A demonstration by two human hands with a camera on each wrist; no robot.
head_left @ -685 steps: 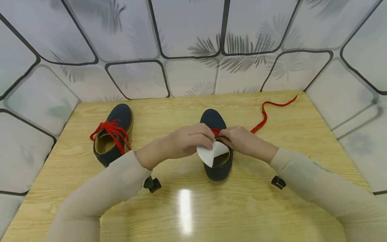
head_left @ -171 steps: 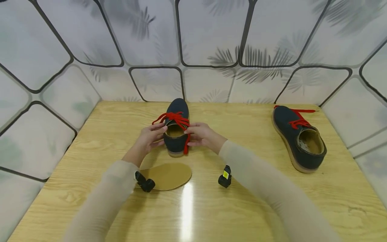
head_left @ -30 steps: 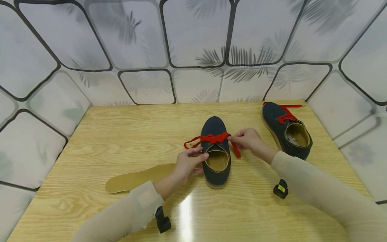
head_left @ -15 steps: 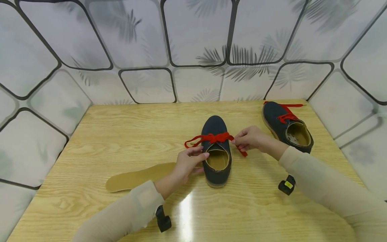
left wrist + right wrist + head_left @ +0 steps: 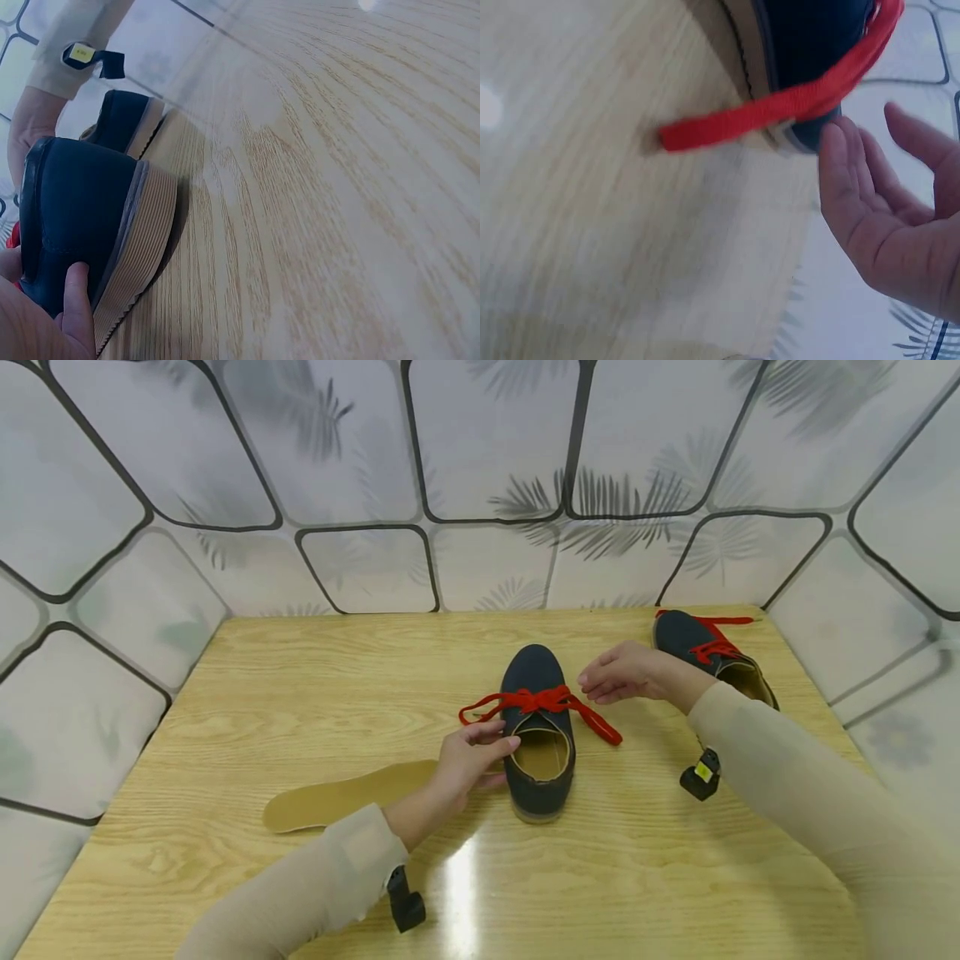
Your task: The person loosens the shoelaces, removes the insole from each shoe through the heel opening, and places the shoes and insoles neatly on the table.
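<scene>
A dark blue shoe (image 5: 536,672) stands upright on the table, toe pointing away, its red laces (image 5: 538,700) tied in a bow. My left hand (image 5: 467,762) grips the shoe's left side, thumb at the collar and fingers along the outside; in the left wrist view a finger (image 5: 76,300) lies on the blue side above the ribbed sole. To the right of the bow, my right hand (image 5: 626,672) hovers with loosely bent fingers, holding nothing. In the right wrist view, a red lace loop (image 5: 742,120) hangs beside the shoe, apart from the right hand (image 5: 892,225).
A second dark blue shoe (image 5: 675,633) with red laces stands at the back right, partly behind my right forearm. A tan insole (image 5: 337,797) lies left of the near shoe, partly under my left hand and forearm. A patterned backdrop (image 5: 487,568) surrounds the table (image 5: 337,677).
My right hand has let go of the right lace loop and moved slightly up and away. The loop now slants down to the right on its own. My left hand has stayed on the shoe.
</scene>
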